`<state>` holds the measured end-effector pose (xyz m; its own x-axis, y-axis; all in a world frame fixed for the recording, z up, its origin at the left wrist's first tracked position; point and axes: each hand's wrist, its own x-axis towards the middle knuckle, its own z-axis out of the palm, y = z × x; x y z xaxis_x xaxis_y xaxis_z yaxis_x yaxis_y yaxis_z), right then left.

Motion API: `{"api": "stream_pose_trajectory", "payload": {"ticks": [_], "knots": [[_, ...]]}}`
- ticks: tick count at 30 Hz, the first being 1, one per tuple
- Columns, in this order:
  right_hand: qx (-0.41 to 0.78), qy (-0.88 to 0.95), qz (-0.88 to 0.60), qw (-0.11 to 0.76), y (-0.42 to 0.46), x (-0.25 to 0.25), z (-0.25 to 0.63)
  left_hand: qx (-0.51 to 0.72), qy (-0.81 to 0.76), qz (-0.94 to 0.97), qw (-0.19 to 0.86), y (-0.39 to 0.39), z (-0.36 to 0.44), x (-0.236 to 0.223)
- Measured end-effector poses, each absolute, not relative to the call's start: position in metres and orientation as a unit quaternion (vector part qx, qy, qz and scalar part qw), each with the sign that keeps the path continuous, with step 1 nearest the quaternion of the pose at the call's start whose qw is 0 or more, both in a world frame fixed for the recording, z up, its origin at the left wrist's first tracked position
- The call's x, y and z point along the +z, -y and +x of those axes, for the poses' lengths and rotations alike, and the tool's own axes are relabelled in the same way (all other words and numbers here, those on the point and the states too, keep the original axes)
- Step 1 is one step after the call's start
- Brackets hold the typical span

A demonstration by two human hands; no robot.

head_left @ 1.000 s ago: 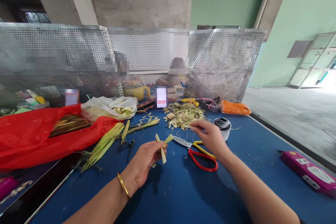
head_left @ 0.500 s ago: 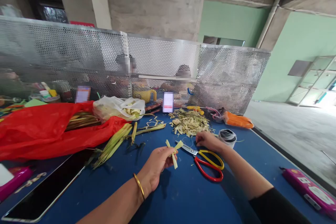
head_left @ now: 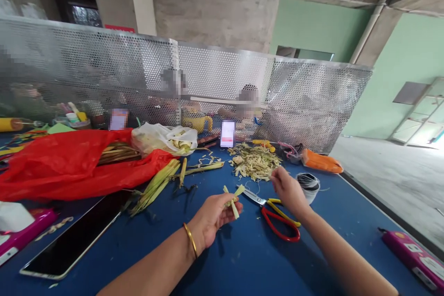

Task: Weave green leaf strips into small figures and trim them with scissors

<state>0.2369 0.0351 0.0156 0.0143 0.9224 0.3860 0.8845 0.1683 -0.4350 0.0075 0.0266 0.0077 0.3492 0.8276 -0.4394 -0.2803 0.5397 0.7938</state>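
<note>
My left hand [head_left: 220, 212] pinches a small bundle of pale green husk strips [head_left: 235, 208], crossed over each other with their ends sticking out. My right hand [head_left: 285, 188] is raised over the scissors' handles, fingertips drawn together; whatever they pinch is too small to make out. A fine pale thread [head_left: 258, 188] curls on the table close to those fingertips. Between the hands lie scissors [head_left: 255, 197] with one red and one yellow handle, blades pointing toward the bundle. Beside my right hand stands a spool of grey-white thread [head_left: 308, 188]. A heap of husk scraps [head_left: 256, 161] lies just beyond.
Long green husks [head_left: 156, 185] lie left, by a red plastic bag [head_left: 62, 162] and a white bag [head_left: 163, 138]. A dark phone [head_left: 76, 236] is at front left. An orange packet [head_left: 322, 161] and purple case [head_left: 414, 252] sit right. A perforated metal screen [head_left: 222, 74] closes the back.
My right hand dipped toward the table beside the scissors, then rose again. My left hand keeps its hold on the husk bundle. The view has shifted, so the scene sits further right.
</note>
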Motion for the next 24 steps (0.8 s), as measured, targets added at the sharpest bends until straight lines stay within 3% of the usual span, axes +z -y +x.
{"api": "stream_pose_trajectory", "payload": {"ticks": [5,8,13,19,24], "knots": [[-0.009,0.755,-0.6,0.265,-0.002,0.011,0.204,0.331,-0.426,0.324,0.777,-0.025,0.006,0.008],[-0.081,0.841,-0.48,0.235,0.019,0.004,0.183,0.301,-0.413,0.331,0.793,-0.026,0.007,0.005],[-0.078,0.908,-0.363,0.196,0.041,0.008,0.159,0.241,-0.415,0.304,0.823,-0.025,0.01,0.006],[-0.076,0.926,-0.333,0.163,0.053,0.008,0.153,0.157,-0.37,0.237,0.885,-0.025,0.006,0.014],[-0.053,0.913,-0.362,0.179,0.058,0.012,0.174,0.219,-0.378,0.248,0.865,-0.028,0.004,0.01]]}}
